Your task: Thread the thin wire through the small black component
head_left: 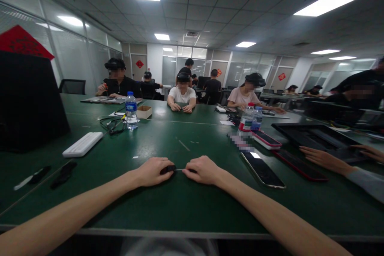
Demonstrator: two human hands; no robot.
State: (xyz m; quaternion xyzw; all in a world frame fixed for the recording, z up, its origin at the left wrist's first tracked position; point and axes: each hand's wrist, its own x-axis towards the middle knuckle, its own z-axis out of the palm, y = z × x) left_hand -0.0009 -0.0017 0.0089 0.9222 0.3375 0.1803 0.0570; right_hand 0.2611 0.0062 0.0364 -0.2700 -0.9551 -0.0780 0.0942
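Note:
Both my hands rest on the green table (186,208), facing each other. My left hand (153,171) is closed around a small black piece (170,168), whose end shows at the fingertips. A thin light-coloured rod (179,170) spans the short gap from this piece to the fingers of my right hand (204,170). That right hand is curled, with fingers pressed together at the rod's end. What sits inside its grip is hidden, and the exact kind of the black piece cannot be made out.
To the left lie a white power strip (83,144), a black strap-like item (63,174) and a water bottle (131,111). On the right are a phone (264,170), more bottles (246,118), a black tray (318,138) and another person's hand (325,160). People sit across the table.

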